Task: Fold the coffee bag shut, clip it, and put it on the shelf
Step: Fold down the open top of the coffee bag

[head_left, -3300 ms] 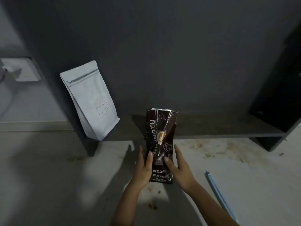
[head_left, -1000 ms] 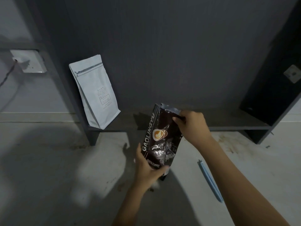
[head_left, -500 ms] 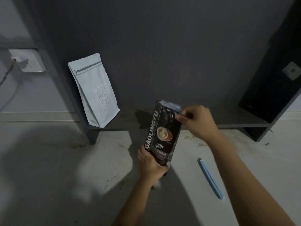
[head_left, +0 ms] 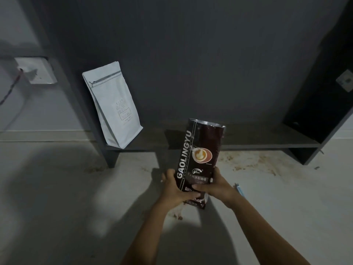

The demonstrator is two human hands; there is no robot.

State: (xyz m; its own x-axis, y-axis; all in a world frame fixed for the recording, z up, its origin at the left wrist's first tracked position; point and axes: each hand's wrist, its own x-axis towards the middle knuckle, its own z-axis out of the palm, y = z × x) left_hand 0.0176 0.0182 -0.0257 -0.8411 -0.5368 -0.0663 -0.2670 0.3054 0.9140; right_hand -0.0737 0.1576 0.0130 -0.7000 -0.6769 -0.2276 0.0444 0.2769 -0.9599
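Where the two forearms met low in the view, the left hand [head_left: 174, 188] and the right hand [head_left: 216, 186] were both closed around the lower part of the coffee bag [head_left: 198, 159], fingers wrapped on its sides and thumbs across its front. The bag stood upright above the pale floor [head_left: 57, 207], leaning slightly to the right. It was dark brown and glossy, with white letters reading GAOLINGYU running up its left side, a picture of a coffee cup at mid-height, and smaller print lower down. Its top edge was unfolded and showed a silvery lining. Just right of the right hand, a light blue clip [head_left: 239, 189] lay on the floor, mostly hidden by the wrist. Farther back, a white pouch [head_left: 112, 106] leaned on the low dark shelf [head_left: 267, 140], well left of the coffee bag.
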